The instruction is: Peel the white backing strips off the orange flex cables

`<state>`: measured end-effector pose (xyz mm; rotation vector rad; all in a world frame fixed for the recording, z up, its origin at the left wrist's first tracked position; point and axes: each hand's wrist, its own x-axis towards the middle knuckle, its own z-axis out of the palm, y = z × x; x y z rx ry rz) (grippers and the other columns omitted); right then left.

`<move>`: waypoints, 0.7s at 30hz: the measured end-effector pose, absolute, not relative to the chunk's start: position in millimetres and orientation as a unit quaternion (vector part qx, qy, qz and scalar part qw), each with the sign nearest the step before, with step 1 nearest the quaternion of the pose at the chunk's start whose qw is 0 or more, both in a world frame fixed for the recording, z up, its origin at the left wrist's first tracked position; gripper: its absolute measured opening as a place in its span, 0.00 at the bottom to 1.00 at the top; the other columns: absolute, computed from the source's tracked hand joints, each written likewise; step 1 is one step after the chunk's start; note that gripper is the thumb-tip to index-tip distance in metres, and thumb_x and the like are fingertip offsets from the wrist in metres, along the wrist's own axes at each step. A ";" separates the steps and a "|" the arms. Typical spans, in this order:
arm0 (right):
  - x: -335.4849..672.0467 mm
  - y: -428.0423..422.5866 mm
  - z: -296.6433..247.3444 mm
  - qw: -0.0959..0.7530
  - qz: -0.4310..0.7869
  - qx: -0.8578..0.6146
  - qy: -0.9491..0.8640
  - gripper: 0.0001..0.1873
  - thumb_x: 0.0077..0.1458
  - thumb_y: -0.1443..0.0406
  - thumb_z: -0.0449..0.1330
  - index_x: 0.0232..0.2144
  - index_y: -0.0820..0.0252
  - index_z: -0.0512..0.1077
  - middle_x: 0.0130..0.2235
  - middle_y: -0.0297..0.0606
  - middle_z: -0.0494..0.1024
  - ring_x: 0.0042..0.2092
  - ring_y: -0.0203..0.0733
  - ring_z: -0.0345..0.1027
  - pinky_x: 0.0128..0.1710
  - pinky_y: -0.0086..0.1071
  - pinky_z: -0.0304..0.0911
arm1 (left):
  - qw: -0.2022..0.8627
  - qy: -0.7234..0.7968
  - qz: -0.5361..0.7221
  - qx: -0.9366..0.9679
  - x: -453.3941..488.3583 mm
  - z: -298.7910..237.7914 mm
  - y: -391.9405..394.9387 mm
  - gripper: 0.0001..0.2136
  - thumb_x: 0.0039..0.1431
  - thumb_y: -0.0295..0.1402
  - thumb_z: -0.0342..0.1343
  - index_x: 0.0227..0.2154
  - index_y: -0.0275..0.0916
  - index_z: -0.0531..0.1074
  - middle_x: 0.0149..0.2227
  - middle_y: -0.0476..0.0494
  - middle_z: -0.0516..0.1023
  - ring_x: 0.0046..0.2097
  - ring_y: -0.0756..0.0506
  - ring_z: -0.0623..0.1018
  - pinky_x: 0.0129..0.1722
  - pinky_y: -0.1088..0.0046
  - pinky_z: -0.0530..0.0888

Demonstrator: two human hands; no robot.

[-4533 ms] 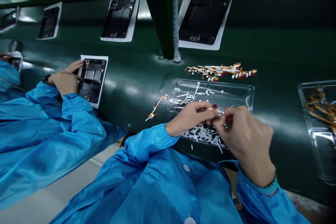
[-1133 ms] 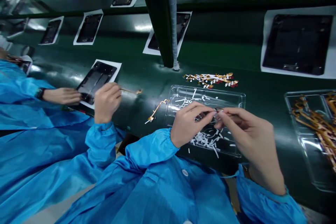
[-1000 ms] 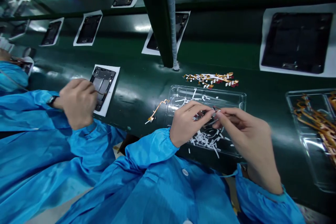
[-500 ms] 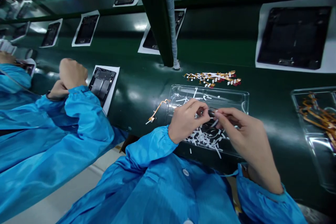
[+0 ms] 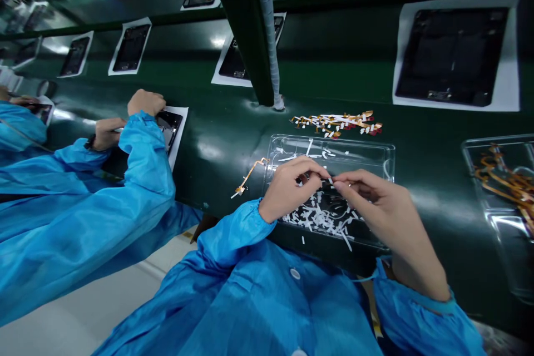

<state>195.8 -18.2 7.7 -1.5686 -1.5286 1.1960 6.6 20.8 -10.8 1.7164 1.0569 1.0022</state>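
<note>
Above the clear plastic tray (image 5: 379,147), my left hand (image 5: 292,183) and my right hand (image 5: 375,194) meet fingertip to fingertip. Both pinch a small part with a white tab (image 5: 330,180); its kind is mostly hidden by the fingers. Under my hands, many white paper-like strips (image 5: 321,219) lie scattered in the tray. To the left of the tray rests one orange flex cable (image 5: 249,176). A pile of orange flex cables with white tabs (image 5: 337,122) lies just behind the tray.
At the right stands another clear tray (image 5: 496,222) with orange flex cables (image 5: 511,183). A green post (image 5: 246,28) rises behind. Tablet-like dark panels (image 5: 453,55) on white sheets line the back. A co-worker's hands (image 5: 144,103) work over a panel at left.
My hands have shifted slightly left, and the fingertips have turned the small part, so its white tab now shows between them. The co-worker's hands have moved apart, one over the panel.
</note>
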 end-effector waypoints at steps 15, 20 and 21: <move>187.5 -15.2 15.8 0.359 0.443 -0.618 -0.542 0.13 0.62 0.53 0.63 0.41 0.52 0.81 0.27 0.32 0.75 0.28 0.35 0.67 0.28 0.31 0.63 | 0.032 0.421 0.407 0.810 11.3 -13.4 13.9 0.05 0.64 0.31 0.61 0.42 0.38 0.78 0.38 0.45 0.80 0.38 0.49 0.80 0.38 0.73 0.78; 186.6 -17.0 13.0 0.350 0.430 -0.621 -0.554 0.13 0.63 0.53 0.62 0.43 0.51 0.81 0.28 0.31 0.76 0.28 0.36 0.68 0.29 0.32 0.64 | 0.019 0.426 0.398 0.812 9.7 -13.5 14.0 0.06 0.64 0.28 0.60 0.42 0.39 0.78 0.36 0.47 0.81 0.36 0.49 0.79 0.37 0.72 0.77; 186.4 -17.2 12.6 0.347 0.431 -0.620 -0.556 0.13 0.63 0.53 0.62 0.43 0.50 0.81 0.28 0.31 0.76 0.29 0.36 0.68 0.29 0.32 0.64 | 0.017 0.425 0.397 0.814 9.4 -13.6 14.3 0.05 0.64 0.28 0.59 0.41 0.39 0.78 0.36 0.47 0.81 0.36 0.49 0.78 0.36 0.72 0.76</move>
